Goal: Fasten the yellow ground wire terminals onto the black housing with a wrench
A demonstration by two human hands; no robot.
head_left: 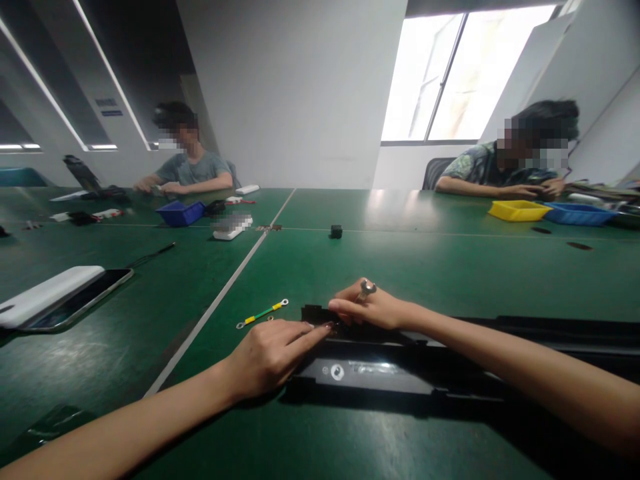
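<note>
A long black metal housing (390, 377) lies across the green table, its left end under my hands. My left hand (270, 353) wraps over that end, with its fingertips pressed inside near the end bracket (314, 312). Close by on the right, my right hand (373, 307) is closed around a small open-end wrench (369, 288), whose silver jaw sticks up above the fingers. What the wrench's other end meets is hidden. Just beyond my left hand lies a short green-and-yellow ground wire (263, 313) with ring terminals, beside a small ring-shaped piece (271, 319).
A smartphone (80, 303) and white case lie at the left. Beyond are a small black block (336, 231), a dark blue bin (181, 213), a yellow bin (519, 211) and a blue bin (579, 213). Two people sit working across the table (425, 267).
</note>
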